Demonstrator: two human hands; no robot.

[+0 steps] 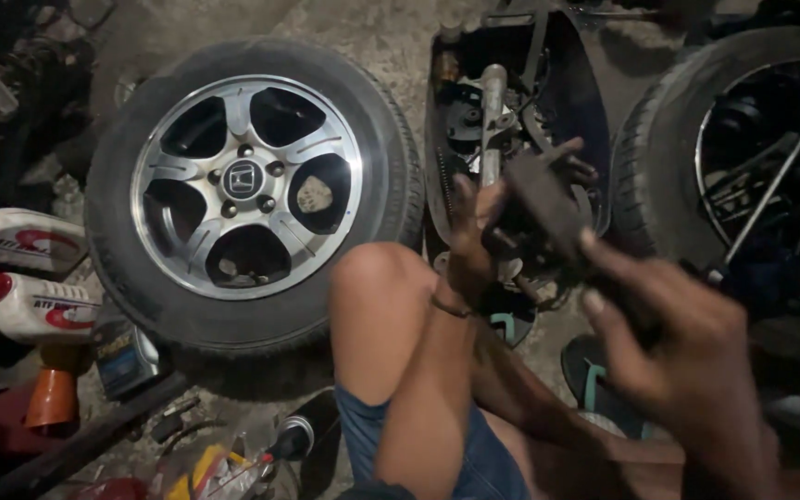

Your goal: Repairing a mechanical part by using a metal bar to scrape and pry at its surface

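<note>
**Two hands on a dark brake part, seen from above**

Two hands meet over a dark, flat, blocky part (541, 206), probably a brake pad, held in the air in front of the exposed wheel hub assembly (497, 120) of a vehicle. The left hand (472, 231) grips the part's lower left end, thumb and fingers wrapped closed on it. The right hand (673, 319), nearest the camera and blurred, pinches the part's lower right edge with its fingers closed; whether the thumb presses beneath cannot be told.

Orientation. The part's long axis runs diagonally, from lower left at the left hand to upper right, where a narrow tip points toward the hub. Its broad face is turned up toward the camera.

Technique, as a judgement. A part of this kind is best controlled with both hands at opposite ends, as here, with the broad face kept square to the hub and the fingers clear of the friction surface; greasy skin makes a slip likely.

Surroundings. A removed alloy wheel with tyre (252, 190) lies flat on the ground at left, beside white oil bottles (20, 268). A second tyre (743, 148) sits at right. The person's bare knee (381, 306) rises between.
</note>
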